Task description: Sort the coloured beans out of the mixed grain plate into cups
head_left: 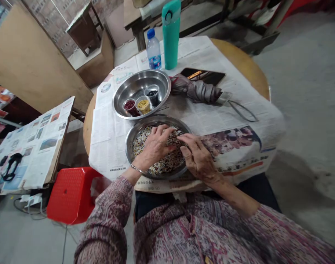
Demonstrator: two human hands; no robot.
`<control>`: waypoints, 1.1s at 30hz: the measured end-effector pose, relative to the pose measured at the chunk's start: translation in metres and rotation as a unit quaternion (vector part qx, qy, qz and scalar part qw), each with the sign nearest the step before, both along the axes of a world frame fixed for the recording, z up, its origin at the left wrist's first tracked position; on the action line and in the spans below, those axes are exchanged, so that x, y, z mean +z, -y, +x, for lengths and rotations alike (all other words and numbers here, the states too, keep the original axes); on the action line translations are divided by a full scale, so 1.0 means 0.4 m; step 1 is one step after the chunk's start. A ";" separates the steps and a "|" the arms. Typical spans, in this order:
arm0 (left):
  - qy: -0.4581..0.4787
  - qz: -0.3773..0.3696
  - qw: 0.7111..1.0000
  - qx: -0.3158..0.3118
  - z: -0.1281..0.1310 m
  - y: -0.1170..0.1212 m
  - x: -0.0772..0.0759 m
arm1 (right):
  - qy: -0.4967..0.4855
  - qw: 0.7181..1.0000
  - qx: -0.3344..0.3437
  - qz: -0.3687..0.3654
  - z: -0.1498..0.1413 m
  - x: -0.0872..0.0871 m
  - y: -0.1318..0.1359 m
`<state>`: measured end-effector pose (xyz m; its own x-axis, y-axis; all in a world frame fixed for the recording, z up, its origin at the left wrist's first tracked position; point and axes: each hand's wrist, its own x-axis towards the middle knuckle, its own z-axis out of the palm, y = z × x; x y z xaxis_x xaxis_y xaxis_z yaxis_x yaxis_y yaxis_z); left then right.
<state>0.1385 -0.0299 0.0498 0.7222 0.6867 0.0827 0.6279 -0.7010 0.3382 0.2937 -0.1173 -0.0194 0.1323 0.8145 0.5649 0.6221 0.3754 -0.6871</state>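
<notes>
A steel basin [128, 154] of mixed small beans and grains [167, 162], white, dark, red and yellow, sits at the table's near edge. Over its middle my left hand [155, 144] hovers or rests, fingers apart and bent downward; I cannot tell whether the tips touch the grains. My right hand [197, 157] is above the basin's right side, fingers extended and thumb apart. Behind stands a second steel basin [118, 96] with three clear cups: one of red beans [130, 107], one of yellow beans [143, 105], one of black beans [153, 97].
Newspaper [106, 146] covers the round table [247, 66]. A water bottle [154, 51], a teal flask [171, 35], a phone [215, 76] and a folded umbrella [197, 90] lie or stand beyond the basins. A red stool [69, 194] is on the floor at left.
</notes>
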 end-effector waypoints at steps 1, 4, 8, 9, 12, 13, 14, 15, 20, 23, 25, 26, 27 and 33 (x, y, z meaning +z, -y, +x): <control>-0.019 0.006 1.000 0.000 0.000 -0.011 -0.001 | 0.002 1.000 -0.001 0.000 0.000 0.000 0.000; -0.054 0.005 0.998 -0.010 0.004 -0.027 -0.011 | 0.005 1.000 -0.001 0.006 0.000 -0.003 0.000; -0.041 -0.024 0.997 -0.057 0.017 -0.027 -0.027 | -0.001 1.000 -0.001 -0.002 0.001 -0.006 0.001; -0.039 -0.034 0.997 -0.061 0.017 -0.027 -0.029 | -0.004 1.000 -0.001 -0.007 0.001 -0.005 0.002; -0.045 -0.034 0.998 -0.022 -0.005 -0.023 -0.023 | -0.011 1.000 0.002 -0.006 0.001 0.000 0.004; -0.048 -0.027 0.998 -0.003 -0.019 -0.019 -0.017 | -0.012 1.000 0.004 -0.002 0.001 0.002 0.004; -0.048 -0.021 0.999 0.012 -0.035 -0.014 -0.009 | -0.012 1.000 0.006 0.001 0.001 0.004 0.005; -0.048 -0.019 0.998 0.019 -0.053 -0.006 0.000 | -0.012 1.000 0.008 0.004 0.001 0.005 0.005; -0.050 -0.006 0.997 -0.066 -0.109 0.063 0.038 | -0.015 1.000 0.009 0.001 0.001 0.005 0.006; -0.088 0.035 0.983 -0.156 -0.092 0.090 0.029 | -0.010 1.000 0.007 0.011 0.002 0.002 0.005; -0.109 0.065 0.973 -0.191 -0.062 0.086 0.009 | -0.007 1.000 0.002 0.021 0.001 0.001 0.004; -0.117 0.080 0.970 -0.198 -0.045 0.077 -0.001 | -0.006 1.000 -0.001 0.023 0.000 0.001 0.004; -0.125 0.095 0.967 -0.200 -0.028 0.065 -0.011 | -0.005 1.000 -0.004 0.023 0.000 0.001 0.004; -0.163 0.140 0.973 -0.079 0.007 -0.031 -0.011 | -0.007 1.000 -0.008 0.010 -0.002 0.004 0.003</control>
<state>0.1415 -0.0173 0.0456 0.8362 0.5485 -0.0008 0.5466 -0.8335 -0.0805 0.2927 -0.1186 -0.0178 0.1544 0.8008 0.5786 0.6181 0.3786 -0.6889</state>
